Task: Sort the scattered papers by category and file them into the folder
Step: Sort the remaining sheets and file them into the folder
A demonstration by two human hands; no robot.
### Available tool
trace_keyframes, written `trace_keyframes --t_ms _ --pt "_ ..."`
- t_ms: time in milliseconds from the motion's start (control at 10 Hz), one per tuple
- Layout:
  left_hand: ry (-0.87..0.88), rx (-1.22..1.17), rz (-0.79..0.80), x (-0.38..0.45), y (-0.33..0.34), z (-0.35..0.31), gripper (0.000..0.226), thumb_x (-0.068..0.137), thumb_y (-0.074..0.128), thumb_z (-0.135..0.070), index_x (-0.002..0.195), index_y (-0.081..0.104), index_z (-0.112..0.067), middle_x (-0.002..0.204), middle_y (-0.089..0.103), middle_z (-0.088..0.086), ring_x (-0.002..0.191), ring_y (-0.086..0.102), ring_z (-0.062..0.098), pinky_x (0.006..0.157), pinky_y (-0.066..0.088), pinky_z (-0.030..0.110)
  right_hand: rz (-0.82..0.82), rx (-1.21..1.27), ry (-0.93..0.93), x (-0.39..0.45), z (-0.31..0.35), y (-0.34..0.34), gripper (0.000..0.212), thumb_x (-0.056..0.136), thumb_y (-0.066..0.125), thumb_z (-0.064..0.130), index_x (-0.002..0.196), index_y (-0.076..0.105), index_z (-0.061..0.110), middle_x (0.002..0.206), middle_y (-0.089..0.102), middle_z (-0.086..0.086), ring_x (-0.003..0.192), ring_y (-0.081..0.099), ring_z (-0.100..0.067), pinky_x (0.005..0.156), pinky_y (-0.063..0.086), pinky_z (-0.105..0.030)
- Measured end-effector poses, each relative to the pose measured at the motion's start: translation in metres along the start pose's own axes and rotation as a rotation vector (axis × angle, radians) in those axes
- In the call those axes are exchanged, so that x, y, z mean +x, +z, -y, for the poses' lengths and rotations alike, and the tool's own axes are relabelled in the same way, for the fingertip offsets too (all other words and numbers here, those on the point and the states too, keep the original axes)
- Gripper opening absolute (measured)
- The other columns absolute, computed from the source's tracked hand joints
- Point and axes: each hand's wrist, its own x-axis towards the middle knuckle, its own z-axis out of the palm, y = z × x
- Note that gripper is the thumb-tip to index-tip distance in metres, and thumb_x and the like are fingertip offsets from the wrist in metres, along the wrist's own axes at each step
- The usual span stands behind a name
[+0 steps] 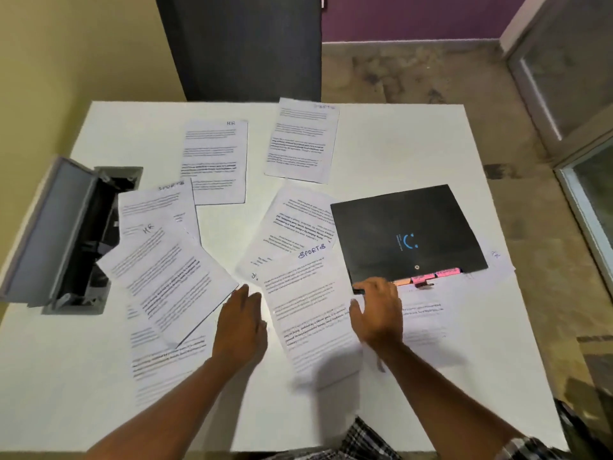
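Note:
Several printed sheets lie scattered on the white table [398, 144], handwritten HR or SPORTS at the top. A black folder [404, 234] with pink and orange tabs [428, 277] lies at the right. My right hand [376, 310] is at the folder's near left corner, fingers bent over its edge, above a sheet marked SPORTS [308, 313]. My left hand [240, 322] lies flat with straight fingers on the table between that sheet and a tilted HR sheet [166, 280]. Two more sheets, an HR one [215, 161] and a SPORTS one [303, 141], lie farther back.
An open grey cable box [63, 234] with its lid raised is set into the table at the left. A dark chair back or panel [245, 44] stands behind the table's far edge. Another sheet [441, 327] lies under the folder at the right.

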Motion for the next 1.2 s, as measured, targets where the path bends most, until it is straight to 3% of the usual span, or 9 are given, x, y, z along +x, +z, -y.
trace_keyframes --t_ms 300,400,500,600,700,800,900,1100,1200 --pt "-0.038 0.012 0.093 -0.021 0.008 0.035 0.075 0.076 0.067 -0.037 0.141 0.044 -0.007 0.15 0.038 0.024 0.137 0.037 0.042 0.109 0.038 0.053 -0.343 0.667 1.266 0.036 0.006 -0.037 0.078 0.084 0.074 0.053 0.138 0.046 0.005 0.141 0.053 -0.021 0.125 0.056 -0.039 0.103 0.05 -0.049" --pt "-0.055 0.003 0.098 -0.016 0.001 0.029 0.067 0.076 0.073 -0.033 0.133 0.048 -0.01 0.143 0.041 0.021 0.128 0.044 0.041 0.104 0.043 0.048 -0.237 0.777 1.126 0.042 0.014 -0.053 0.049 0.09 0.068 0.05 0.114 0.061 0.007 0.118 0.068 -0.018 0.085 0.066 -0.022 0.071 0.055 -0.033" --pt "-0.068 0.003 0.095 -0.015 -0.004 0.025 0.055 0.075 0.074 -0.029 0.122 0.051 -0.012 0.137 0.043 0.018 0.118 0.049 0.041 0.093 0.048 0.047 -0.114 0.654 1.08 0.057 0.018 -0.067 0.051 0.093 0.068 0.046 0.125 0.059 0.008 0.107 0.063 -0.01 0.087 0.06 -0.02 0.062 0.048 -0.028" --pt "-0.06 0.022 0.095 -0.014 -0.005 0.026 0.05 0.075 0.073 -0.028 0.118 0.052 -0.013 0.134 0.043 0.014 0.111 0.052 0.041 0.084 0.051 0.045 -0.044 0.462 1.026 0.066 0.02 -0.069 0.074 0.09 0.073 0.034 0.152 0.037 0.019 0.141 0.054 -0.008 0.126 0.056 -0.029 0.091 0.052 -0.031" --pt "-0.084 0.034 0.1 -0.014 -0.003 0.029 0.055 0.077 0.074 -0.027 0.126 0.052 -0.016 0.139 0.042 0.013 0.114 0.052 0.041 0.083 0.051 0.046 0.006 0.396 1.043 0.078 0.006 -0.065 0.045 0.101 0.057 0.021 0.143 0.049 0.008 0.139 0.057 -0.013 0.128 0.056 -0.033 0.076 0.049 -0.008" --pt "-0.092 0.042 0.1 -0.011 -0.004 0.028 0.055 0.075 0.076 -0.026 0.125 0.054 -0.017 0.136 0.045 0.012 0.108 0.055 0.041 0.077 0.052 0.045 0.022 0.518 0.961 0.075 0.005 -0.065 0.034 0.104 0.052 0.016 0.135 0.055 0.002 0.127 0.061 -0.016 0.119 0.059 -0.033 0.05 0.04 -0.007" --pt "-0.094 0.082 0.097 -0.006 -0.007 0.026 0.048 0.074 0.078 -0.027 0.117 0.058 -0.018 0.125 0.051 0.01 0.099 0.058 0.038 0.07 0.053 0.044 -0.155 0.898 1.126 0.081 -0.002 -0.066 0.032 0.099 0.063 0.025 0.126 0.058 0.009 0.116 0.067 -0.008 0.098 0.065 -0.025 0.078 0.052 -0.023" --pt "-0.115 0.141 0.071 0.001 -0.013 0.015 0.037 0.071 0.08 -0.024 0.102 0.06 -0.017 0.113 0.056 0.009 0.093 0.057 0.035 0.064 0.051 0.042 -0.155 0.914 0.779 0.088 -0.023 -0.045 0.06 0.082 0.05 0.043 0.129 0.056 0.006 0.114 0.06 -0.027 0.103 0.063 -0.048 0.093 0.054 -0.06" --pt "-0.118 0.131 0.046 0.004 -0.012 0.008 0.041 0.07 0.082 -0.022 0.104 0.06 -0.014 0.116 0.055 0.013 0.097 0.056 0.038 0.065 0.052 0.044 -0.161 1.059 0.878 0.097 -0.026 -0.052 0.04 0.089 0.058 0.029 0.114 0.061 -0.003 0.092 0.06 -0.01 0.088 0.063 -0.031 0.098 0.054 -0.058"
